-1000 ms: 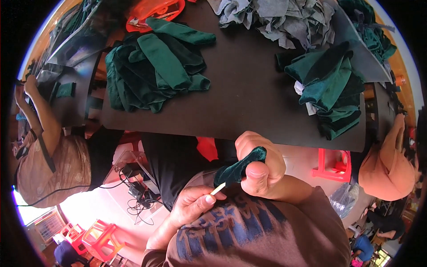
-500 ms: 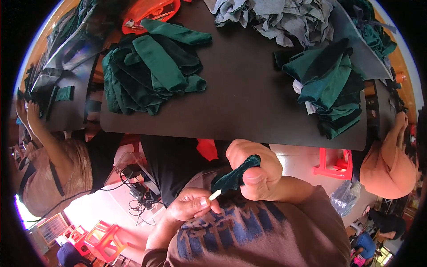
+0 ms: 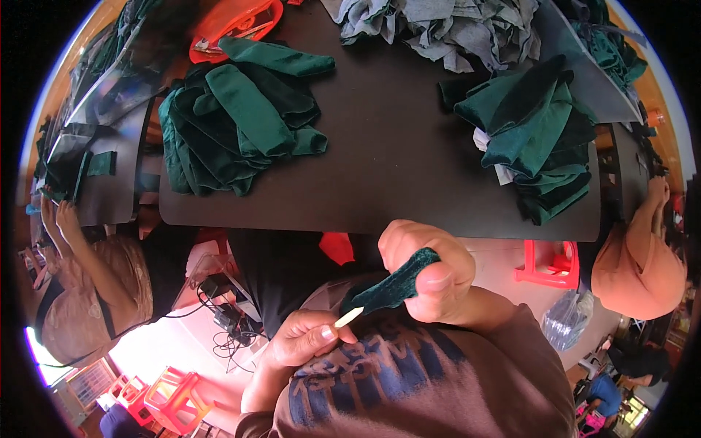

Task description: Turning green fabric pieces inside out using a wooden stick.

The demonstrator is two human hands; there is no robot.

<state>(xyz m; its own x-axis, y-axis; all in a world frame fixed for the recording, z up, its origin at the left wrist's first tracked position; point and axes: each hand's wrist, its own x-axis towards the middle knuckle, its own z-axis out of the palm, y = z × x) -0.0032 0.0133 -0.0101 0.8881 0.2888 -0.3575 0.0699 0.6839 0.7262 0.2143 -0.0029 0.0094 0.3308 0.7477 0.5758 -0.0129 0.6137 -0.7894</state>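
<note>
In front of my chest, my right hand is closed around a strip of dark green velvet fabric, thumb pressed on its upper end. The strip slants down toward my left hand, which pinches a thin pale stick between thumb and fingers. The stick's pointed end meets the lower edge of the velvet; whether it goes inside cannot be made out. On the dark table beyond my hands, a heap of green velvet pieces lies at the left, and another green velvet pile at the right.
Grey cloth pieces are heaped at the far side, beside a clear upright panel. An orange-red basket stands far left. Co-workers sit at the left and right. Cables and red stools are below.
My right hand has shifted slightly right and the velvet strip shows more of its length between my hands. My left hand still pinches the stick, a little further left. The whole view has shifted slightly.
</note>
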